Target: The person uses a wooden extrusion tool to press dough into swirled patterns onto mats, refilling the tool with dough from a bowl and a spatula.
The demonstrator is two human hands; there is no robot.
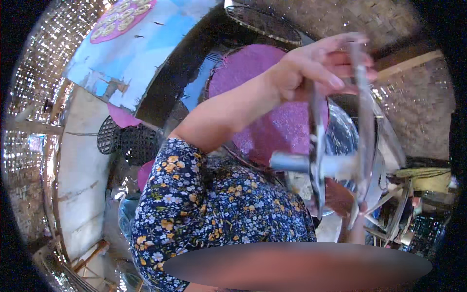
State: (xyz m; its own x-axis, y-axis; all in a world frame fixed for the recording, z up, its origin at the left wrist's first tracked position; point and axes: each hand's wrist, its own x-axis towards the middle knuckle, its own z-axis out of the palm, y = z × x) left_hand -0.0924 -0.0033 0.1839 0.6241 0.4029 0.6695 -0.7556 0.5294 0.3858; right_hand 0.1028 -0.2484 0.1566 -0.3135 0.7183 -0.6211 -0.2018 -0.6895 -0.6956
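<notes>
A metal hand press with two long, upright bars (317,146) and a pale blue-white cylinder (292,163) across them is in front of me, partly smeared by motion. My left hand (323,65) is raised, its fingers curled around the upper end of the metal bars. Lower down, my right hand (340,197) is closed at the lower part of the press, partly hidden behind a bar. Behind the press lies a round tray covered with a purple sheet (265,117). A shiny metal basin (343,129) shows between the bars.
At upper left stands a table with a blue cover (160,44); on it a pink round sheet (95,36) bears several pale coiled rings. A dark woven basket (131,138) is below it. A round woven tray (262,24) lies at the top. Wooden sticks (396,204) stand at right.
</notes>
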